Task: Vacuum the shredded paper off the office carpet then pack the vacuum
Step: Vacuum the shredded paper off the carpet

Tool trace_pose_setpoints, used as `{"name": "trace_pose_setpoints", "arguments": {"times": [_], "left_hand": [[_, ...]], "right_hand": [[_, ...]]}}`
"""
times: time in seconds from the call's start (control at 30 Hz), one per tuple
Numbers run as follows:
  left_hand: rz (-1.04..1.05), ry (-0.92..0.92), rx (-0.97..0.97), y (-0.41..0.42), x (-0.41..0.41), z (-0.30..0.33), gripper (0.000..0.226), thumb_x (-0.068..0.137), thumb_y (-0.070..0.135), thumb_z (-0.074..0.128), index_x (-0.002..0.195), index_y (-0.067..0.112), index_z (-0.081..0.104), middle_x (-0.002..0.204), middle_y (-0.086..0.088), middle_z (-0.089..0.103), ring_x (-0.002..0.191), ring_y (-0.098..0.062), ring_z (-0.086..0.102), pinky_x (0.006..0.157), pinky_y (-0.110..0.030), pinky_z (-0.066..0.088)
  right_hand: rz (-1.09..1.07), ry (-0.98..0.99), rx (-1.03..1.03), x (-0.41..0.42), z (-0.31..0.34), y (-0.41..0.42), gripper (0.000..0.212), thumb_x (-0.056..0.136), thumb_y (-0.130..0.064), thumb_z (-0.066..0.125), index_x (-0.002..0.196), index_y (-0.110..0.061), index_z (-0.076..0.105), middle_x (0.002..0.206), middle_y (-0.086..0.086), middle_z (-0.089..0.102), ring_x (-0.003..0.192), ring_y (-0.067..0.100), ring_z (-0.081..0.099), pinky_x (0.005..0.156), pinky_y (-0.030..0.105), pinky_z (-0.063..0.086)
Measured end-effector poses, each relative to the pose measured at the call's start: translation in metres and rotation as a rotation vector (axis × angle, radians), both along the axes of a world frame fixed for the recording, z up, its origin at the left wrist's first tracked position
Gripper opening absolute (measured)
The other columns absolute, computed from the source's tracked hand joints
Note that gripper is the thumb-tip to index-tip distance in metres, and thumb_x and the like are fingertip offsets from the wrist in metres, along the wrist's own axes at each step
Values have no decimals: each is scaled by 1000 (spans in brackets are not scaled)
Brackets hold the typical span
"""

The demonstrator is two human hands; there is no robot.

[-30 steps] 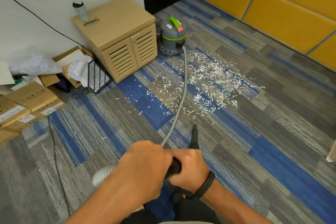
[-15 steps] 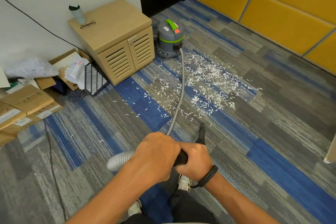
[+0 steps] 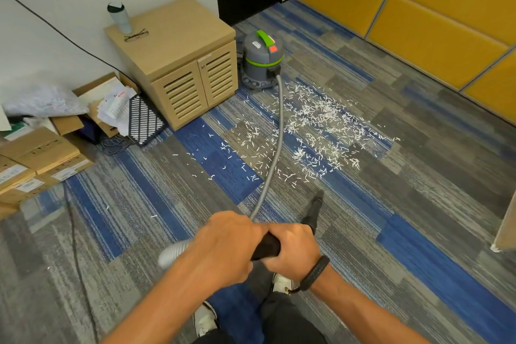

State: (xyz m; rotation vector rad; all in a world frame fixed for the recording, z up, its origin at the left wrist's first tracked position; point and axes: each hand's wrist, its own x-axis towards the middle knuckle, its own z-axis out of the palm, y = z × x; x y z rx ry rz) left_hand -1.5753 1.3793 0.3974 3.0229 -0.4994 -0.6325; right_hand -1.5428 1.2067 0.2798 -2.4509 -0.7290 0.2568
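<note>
Item: vacuuming barely begun, packing not started — left hand (image 3: 226, 248) and right hand (image 3: 293, 251) both clasped around black wand (image 3: 312, 212), nozzle short of shredded paper (image 3: 315, 126) strewn ahead on carpet (image 3: 418, 204), vacuum (image 3: 262, 61) beyond.

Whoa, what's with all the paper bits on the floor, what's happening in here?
A person is about to vacuum. Both hands, the left hand and right hand, grip the black nozzle handle of a silver hose that runs to a grey and green vacuum beside a wooden cabinet. The shredded paper lies scattered over the carpet; the nozzle tip sits just short of it, so little looks cleaned yet.
</note>
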Motion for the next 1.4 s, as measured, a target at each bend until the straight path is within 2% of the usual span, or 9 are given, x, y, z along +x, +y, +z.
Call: {"name": "trace_pose_setpoints", "arguments": {"times": [0.37, 0.63, 0.77, 0.87, 0.97, 1.1, 1.17, 1.33, 1.4], "left_hand": [[-16, 25, -18, -2, 9, -20, 43, 93, 27, 66, 134, 27, 55, 115, -2, 70, 106, -28, 66, 89, -38, 49], [118, 2, -179, 95, -49, 0, 38, 86, 52, 60, 120, 42, 49, 101, 11, 69, 94, -17, 66, 79, -35, 50], [413, 110, -441, 137, -81, -16, 48, 81, 62, 68, 125, 53, 52, 85, 18, 68, 80, -1, 65, 75, -26, 54], [585, 141, -630, 145, -98, -35, 51, 80, 64, 73, 126, 56, 54, 84, 14, 70, 79, 1, 67, 76, -28, 57], [741, 135, -803, 128, -102, -49, 45, 76, 62, 74, 118, 53, 59, 85, 12, 72, 79, -3, 69, 81, -37, 58], [882, 164, -948, 105, -84, -65, 43, 72, 55, 73, 111, 45, 59, 88, 16, 72, 81, -2, 69, 84, -41, 58], [875, 243, -1037, 98, -71, -68, 50, 75, 54, 72, 120, 48, 53, 96, 15, 73, 87, -4, 71, 86, -44, 59], [406, 689, -933, 110, -32, -73, 91, 91, 56, 68, 161, 40, 12, 150, 13, 48, 130, -3, 53, 111, -30, 44], [245, 701, -694, 124, -7, -73, 79, 97, 55, 63, 162, 29, 27, 144, 2, 48, 125, -12, 53, 108, -30, 44]], "right_hand": [[20, 60, -13, 9, -17, -2, 24, 64, -39, 64, 85, -28, 66, 69, -10, 68, 65, 12, 66, 63, 28, 53], [154, -136, 39, -17, 17, 79, 23, 70, -46, 66, 77, -26, 57, 69, -6, 63, 65, 17, 64, 61, 36, 54], [-136, -230, 154, -30, 16, 107, 61, 62, -58, 79, 112, -26, 65, 113, -4, 58, 105, 15, 55, 99, 34, 42], [-508, 30, 298, -37, 9, 120, 89, 60, -23, 89, 138, -30, 47, 139, 3, 35, 125, 3, 39, 110, 22, 33], [-874, 572, 774, -30, 7, 140, 72, 83, 8, 70, 137, -27, 39, 123, 15, 56, 91, 10, 68, 89, 38, 59], [-1011, 890, 1093, -23, 23, 172, 20, 106, -23, 48, 113, -5, 54, 81, 25, 72, 70, 39, 70, 66, 49, 60], [-963, 814, 937, -13, 23, 175, 36, 98, -41, 63, 99, -5, 59, 77, 21, 72, 62, 30, 66, 61, 42, 59], [-709, 706, 314, 24, 8, 153, 39, 62, -19, 78, 96, -5, 63, 78, 10, 71, 65, 25, 67, 63, 42, 62], [-632, 681, 188, 31, 4, 147, 35, 66, -17, 77, 95, -2, 64, 76, 8, 67, 64, 22, 63, 58, 33, 54]]}}
